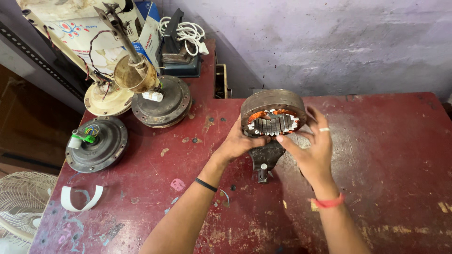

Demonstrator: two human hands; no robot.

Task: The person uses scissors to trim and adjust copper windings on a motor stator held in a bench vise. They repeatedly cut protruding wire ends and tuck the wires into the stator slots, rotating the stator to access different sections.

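Only real container here is the stator ring (273, 101) itself, a round metal shell packed with orange copper windings (258, 116) and a row of pale slot teeth. It stands on edge on a small dark metal stand (264, 157) around the middle of the worn red table (386, 155). Count-wise: one stator, three round motor housings at the far left, namely a grey one with green wires (96, 143), a grey one with a shaft sticking up (162, 101) and a cream one (108, 99), plus one curled white strip (80, 198). Left hand (238, 141) cups the ring's lower left edge, fingers curled onto it. Right hand (313, 148) has its fingers loosely spread, fingertips touching the lower right of the windings, with a ring on one finger.
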